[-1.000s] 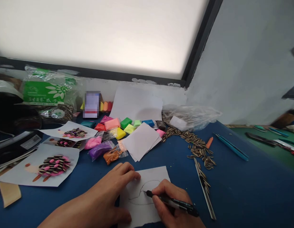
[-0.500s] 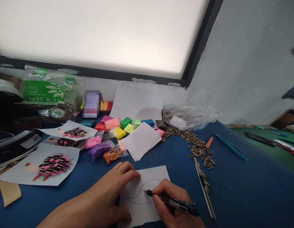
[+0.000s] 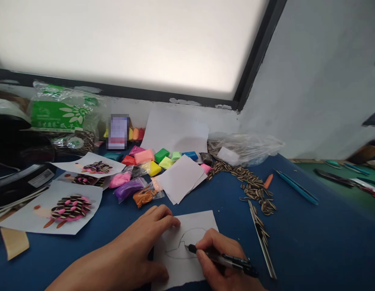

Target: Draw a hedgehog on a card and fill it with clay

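Note:
A white sheet of paper [image 3: 175, 268] with a thin, rounded pencil-like outline lies on the blue table in front of me. My left hand [image 3: 147, 238] rests on its left side, thumb and fingers apart, pressing the sheet without gripping it. In my right hand [image 3: 222, 258] is a black pen [image 3: 232, 262], pinched between thumb and fingers. The pen's tip touches the paper inside the outline, at the end of a short line. Part of the drawing's right side is hidden behind my right hand.
Loose sunflower seeds [image 3: 251, 188] trail down to a metal-handled knife [image 3: 262, 242], with blue tweezers [image 3: 296, 186] further right. Small packets of coloured clay [image 3: 131, 188] and blank paper [image 3: 181, 178] lie beyond my hands. Hedgehog pictures made with seeds [image 3: 71, 208] are at left.
The pen tip has moved slightly, extending the short line inside the outline downward. My left hand stays on the sheet. The whole view has shifted a little.

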`<state>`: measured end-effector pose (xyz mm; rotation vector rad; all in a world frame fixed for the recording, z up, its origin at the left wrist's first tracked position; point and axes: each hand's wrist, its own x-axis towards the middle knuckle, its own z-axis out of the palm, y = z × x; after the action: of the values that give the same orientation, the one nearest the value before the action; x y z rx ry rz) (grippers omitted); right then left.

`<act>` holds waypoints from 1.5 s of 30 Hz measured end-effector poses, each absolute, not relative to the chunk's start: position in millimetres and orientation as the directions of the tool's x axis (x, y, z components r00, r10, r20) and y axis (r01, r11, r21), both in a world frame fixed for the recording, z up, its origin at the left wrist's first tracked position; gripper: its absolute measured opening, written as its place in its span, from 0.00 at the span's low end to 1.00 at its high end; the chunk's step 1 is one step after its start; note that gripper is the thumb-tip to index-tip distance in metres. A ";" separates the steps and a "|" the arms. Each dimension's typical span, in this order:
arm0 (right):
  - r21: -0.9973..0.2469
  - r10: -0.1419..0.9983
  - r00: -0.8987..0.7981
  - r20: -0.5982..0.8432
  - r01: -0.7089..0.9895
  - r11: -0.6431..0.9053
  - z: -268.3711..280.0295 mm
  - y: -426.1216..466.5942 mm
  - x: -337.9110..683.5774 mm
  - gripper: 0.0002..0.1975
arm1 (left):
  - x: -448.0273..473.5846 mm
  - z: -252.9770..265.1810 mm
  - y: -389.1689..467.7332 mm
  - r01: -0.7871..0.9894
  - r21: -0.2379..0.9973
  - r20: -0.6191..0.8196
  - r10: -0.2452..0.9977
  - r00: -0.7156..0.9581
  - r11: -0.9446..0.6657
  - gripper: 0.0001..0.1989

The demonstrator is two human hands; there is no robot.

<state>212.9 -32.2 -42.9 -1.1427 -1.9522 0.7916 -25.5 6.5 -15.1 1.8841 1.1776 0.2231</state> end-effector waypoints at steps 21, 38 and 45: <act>-0.893 0.950 -0.290 0.117 0.387 0.228 -41.3 -38.6 219.7 0.06 | -28.6 -21.0 5.6 0.644 0.746 -0.277 0.800 0.533 -0.171 0.36; -0.813 0.906 -0.363 0.219 0.445 0.375 -50.2 -40.1 228.4 0.06 | -24.1 -13.7 0.9 0.672 0.713 -0.256 0.817 0.517 -0.202 0.33; -0.808 0.915 -0.350 0.200 0.469 0.356 -50.4 -41.3 228.0 0.07 | -18.3 -8.4 2.0 0.690 0.693 -0.262 0.819 0.511 -0.209 0.33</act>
<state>228.0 -41.3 -50.4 -1.2007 -1.9604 0.8647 -18.3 2.0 -8.4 1.9587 1.2356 0.2061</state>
